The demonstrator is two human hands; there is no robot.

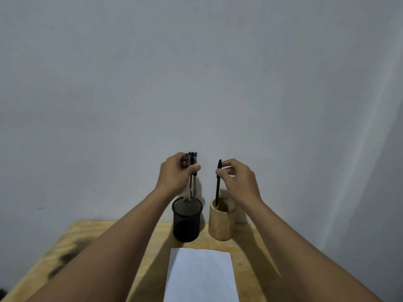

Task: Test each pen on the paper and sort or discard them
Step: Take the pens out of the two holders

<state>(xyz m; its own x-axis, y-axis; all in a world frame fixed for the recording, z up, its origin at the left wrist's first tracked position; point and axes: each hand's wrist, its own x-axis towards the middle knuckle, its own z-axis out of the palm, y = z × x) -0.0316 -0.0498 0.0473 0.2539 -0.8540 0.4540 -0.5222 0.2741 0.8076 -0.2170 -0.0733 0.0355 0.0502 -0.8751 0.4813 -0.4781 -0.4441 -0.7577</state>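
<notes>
Head view, both bare arms reached forward over a wooden worktop (104, 240) against a plain grey wall (196, 73). Left hand (174, 173) was closed around a bundle of pens (192, 182), thumb across the front, gripping near the capped tops; the bundle stood about upright with its lower ends at or just inside the rim of a black mesh cup (187, 221), exact contact not clear. Right hand (237, 182) pinched a single black pen (218, 182) between thumb and index finger near its top, other fingers curled loosely; that pen was upright and its lower end sat inside a bamboo cup (222, 219), by the left inner wall. The two cups stood side by side at the far end of the worktop, close but apart, mesh one on the left. A white sheet of paper (200, 277) lay flat on the worktop nearer the person, in front of the cups, between the forearms, no marks visible on it. Dark smudges showed on the worktop's left part.
</notes>
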